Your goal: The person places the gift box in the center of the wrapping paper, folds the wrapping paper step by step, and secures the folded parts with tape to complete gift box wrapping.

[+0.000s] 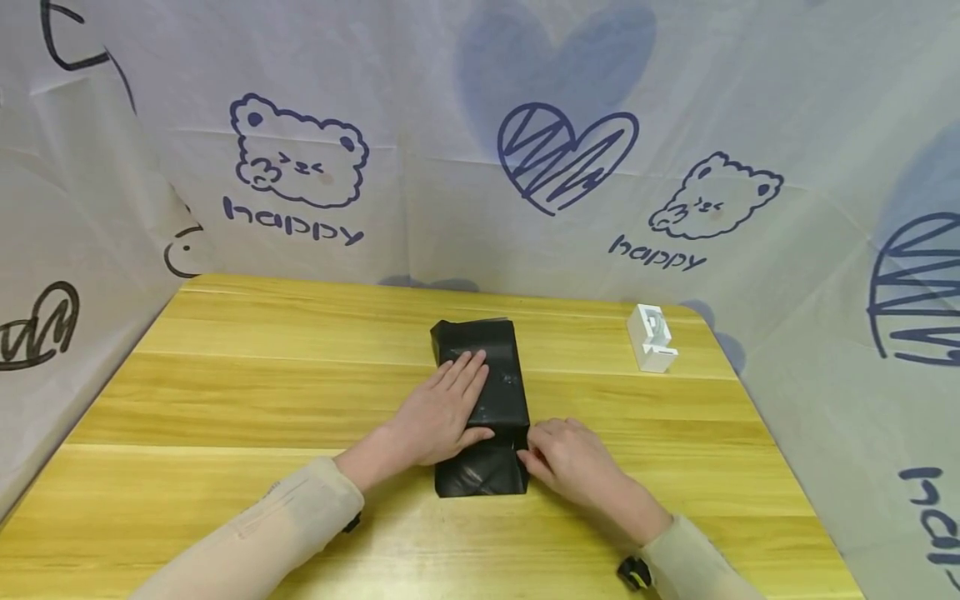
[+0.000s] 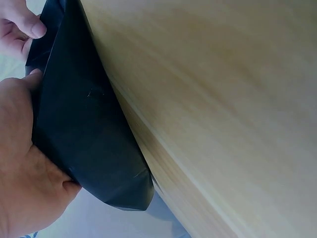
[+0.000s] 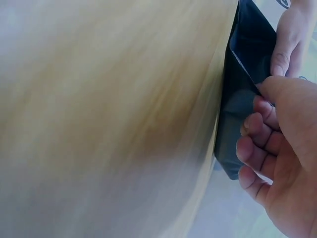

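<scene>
A box-shaped bundle in black wrapping sheet (image 1: 501, 392) lies on the wooden table. My left hand (image 1: 437, 418) rests flat on its top, fingers straight and pointing away, thumb spread toward the near side. A flap of the sheet (image 1: 476, 477) stretches out flat on the near side. At the right near corner, my right hand (image 1: 573, 460) pinches the sheet's edge between thumb and forefinger. The right wrist view shows that hand's other fingers (image 3: 255, 148) curled beside the wrapped side. Whatever is inside the wrapping is hidden.
Toward the back right of the table (image 1: 247, 383) stands a small white block-shaped object (image 1: 649, 340) with a cut-out. White cloth (image 1: 435, 208) printed with bears and hearts hangs behind and at the sides. A dark band (image 1: 634, 573) is at the right wrist.
</scene>
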`<control>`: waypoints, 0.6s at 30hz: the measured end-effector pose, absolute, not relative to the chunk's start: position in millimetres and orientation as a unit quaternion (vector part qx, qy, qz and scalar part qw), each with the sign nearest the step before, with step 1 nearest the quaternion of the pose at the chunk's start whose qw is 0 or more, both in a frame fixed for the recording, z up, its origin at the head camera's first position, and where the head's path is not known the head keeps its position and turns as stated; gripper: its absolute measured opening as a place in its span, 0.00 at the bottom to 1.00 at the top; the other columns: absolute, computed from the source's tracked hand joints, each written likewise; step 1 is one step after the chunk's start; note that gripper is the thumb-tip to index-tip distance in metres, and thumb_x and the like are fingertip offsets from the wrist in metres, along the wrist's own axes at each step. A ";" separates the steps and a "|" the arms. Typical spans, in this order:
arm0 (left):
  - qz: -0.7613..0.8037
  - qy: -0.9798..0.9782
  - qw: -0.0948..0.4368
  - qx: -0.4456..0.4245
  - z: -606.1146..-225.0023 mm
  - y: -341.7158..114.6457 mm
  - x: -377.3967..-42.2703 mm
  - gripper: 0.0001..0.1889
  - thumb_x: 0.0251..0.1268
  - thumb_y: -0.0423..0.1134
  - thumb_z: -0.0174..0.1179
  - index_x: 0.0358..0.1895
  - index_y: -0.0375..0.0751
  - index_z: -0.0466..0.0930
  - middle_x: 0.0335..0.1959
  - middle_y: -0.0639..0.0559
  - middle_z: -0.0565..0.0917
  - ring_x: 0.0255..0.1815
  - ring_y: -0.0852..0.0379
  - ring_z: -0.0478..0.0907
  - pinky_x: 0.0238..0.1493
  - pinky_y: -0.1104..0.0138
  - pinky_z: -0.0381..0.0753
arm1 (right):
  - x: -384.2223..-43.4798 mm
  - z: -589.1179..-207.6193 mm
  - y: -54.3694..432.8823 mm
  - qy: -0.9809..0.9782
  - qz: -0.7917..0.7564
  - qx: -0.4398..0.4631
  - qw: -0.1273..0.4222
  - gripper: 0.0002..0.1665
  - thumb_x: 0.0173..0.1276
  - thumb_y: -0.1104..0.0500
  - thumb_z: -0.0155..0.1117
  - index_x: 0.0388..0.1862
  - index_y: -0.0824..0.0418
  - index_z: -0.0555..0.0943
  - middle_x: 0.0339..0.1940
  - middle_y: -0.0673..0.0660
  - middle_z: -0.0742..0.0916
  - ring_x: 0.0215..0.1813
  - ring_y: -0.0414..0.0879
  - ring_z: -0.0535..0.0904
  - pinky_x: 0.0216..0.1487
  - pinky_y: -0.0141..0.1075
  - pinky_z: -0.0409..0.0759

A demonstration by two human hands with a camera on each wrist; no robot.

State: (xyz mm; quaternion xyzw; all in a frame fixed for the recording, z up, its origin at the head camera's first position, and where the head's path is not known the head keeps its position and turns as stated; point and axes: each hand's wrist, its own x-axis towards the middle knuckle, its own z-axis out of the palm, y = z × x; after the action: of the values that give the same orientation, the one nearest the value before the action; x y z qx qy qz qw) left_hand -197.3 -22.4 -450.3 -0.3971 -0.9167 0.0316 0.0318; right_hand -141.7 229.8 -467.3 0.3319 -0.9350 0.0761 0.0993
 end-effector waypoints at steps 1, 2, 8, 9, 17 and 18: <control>0.031 -0.917 0.033 -0.397 -450.4 -22.4 -197.3 0.47 0.80 0.68 0.39 0.83 0.31 0.49 0.85 0.35 0.47 0.85 0.40 0.46 0.83 0.52 0.52 | -141.2 -466.8 229.6 -0.936 0.076 0.332 0.092 0.18 0.69 0.52 0.73 0.24 0.49 0.73 0.22 0.42 0.75 0.27 0.38 0.71 0.33 0.34 0.70; 0.030 -0.917 0.033 -0.397 -450.3 -22.5 -197.3 0.47 0.80 0.68 0.40 0.83 0.31 0.49 0.85 0.35 0.47 0.85 0.40 0.46 0.83 0.51 0.52 | -140.7 -466.5 229.7 -0.937 0.076 0.331 0.085 0.19 0.68 0.51 0.73 0.24 0.49 0.73 0.21 0.41 0.74 0.27 0.38 0.70 0.33 0.34 0.69; 0.028 -0.917 0.032 -0.397 -449.5 -23.1 -196.9 0.47 0.80 0.68 0.40 0.83 0.30 0.49 0.85 0.35 0.47 0.85 0.40 0.46 0.83 0.51 0.52 | -139.1 -465.2 229.0 -0.938 0.080 0.332 0.057 0.18 0.66 0.53 0.73 0.22 0.48 0.73 0.20 0.40 0.73 0.25 0.36 0.67 0.32 0.33 0.65; 0.027 -0.917 0.032 -0.397 -449.4 -23.1 -196.9 0.47 0.80 0.68 0.40 0.83 0.30 0.49 0.85 0.35 0.47 0.85 0.40 0.46 0.83 0.51 0.52 | -139.0 -465.1 228.8 -0.938 0.082 0.332 0.056 0.18 0.66 0.53 0.73 0.22 0.48 0.73 0.20 0.40 0.73 0.25 0.36 0.67 0.32 0.33 0.66; 0.021 -0.915 0.033 -0.401 -450.5 -23.3 -197.1 0.47 0.80 0.68 0.40 0.83 0.30 0.49 0.85 0.34 0.47 0.85 0.40 0.46 0.83 0.51 0.52 | -136.1 -465.5 228.1 -0.937 0.083 0.338 0.009 0.18 0.64 0.50 0.75 0.22 0.46 0.74 0.19 0.38 0.73 0.23 0.33 0.66 0.32 0.32 0.66; 0.020 -0.915 0.034 -0.402 -450.9 -23.3 -197.2 0.47 0.80 0.68 0.41 0.83 0.30 0.49 0.85 0.35 0.47 0.85 0.40 0.46 0.83 0.51 0.52 | -135.9 -465.3 227.9 -0.939 0.082 0.335 0.004 0.18 0.64 0.50 0.75 0.22 0.47 0.74 0.18 0.38 0.72 0.23 0.33 0.66 0.32 0.32 0.66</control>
State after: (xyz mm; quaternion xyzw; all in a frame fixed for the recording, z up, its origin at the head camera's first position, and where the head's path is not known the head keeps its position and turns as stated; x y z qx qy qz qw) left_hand -197.2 -23.3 -450.9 -0.4015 -0.9150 0.0198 0.0342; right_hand -135.9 227.9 -465.3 0.3353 -0.9386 0.0816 0.0037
